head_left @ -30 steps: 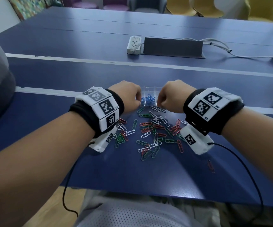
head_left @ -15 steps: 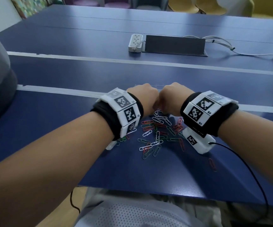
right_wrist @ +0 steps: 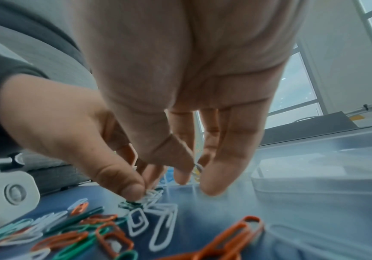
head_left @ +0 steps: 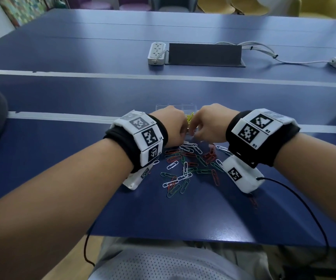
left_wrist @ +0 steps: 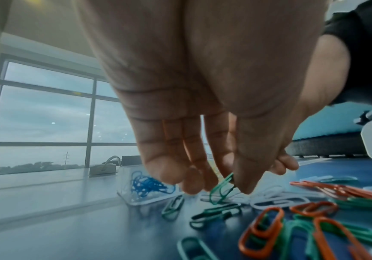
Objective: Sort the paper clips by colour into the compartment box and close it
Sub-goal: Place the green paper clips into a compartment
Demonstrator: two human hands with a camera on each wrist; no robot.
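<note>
A loose pile of red, green and white paper clips (head_left: 189,164) lies on the blue table. Just beyond it stands the clear compartment box (head_left: 164,107), mostly hidden by my hands. It holds blue clips (left_wrist: 147,186) in one compartment and yellow clips (head_left: 190,118) in another. My left hand (head_left: 173,126) pinches a green clip (left_wrist: 216,195) between thumb and forefinger at the pile's far edge. My right hand (head_left: 209,126) is close beside it. Its thumb and fingers (right_wrist: 194,168) are drawn together on what looks like a white clip.
A white power strip (head_left: 156,53), a dark cable hatch (head_left: 204,55) and white cables (head_left: 264,51) sit far back. One red clip (head_left: 254,201) lies apart near my right wrist. The table's front edge (head_left: 183,239) is close to my body.
The hands, apart on either side of the box a second ago, have come together over the pile's far edge. The blue clips are now hidden in the head view.
</note>
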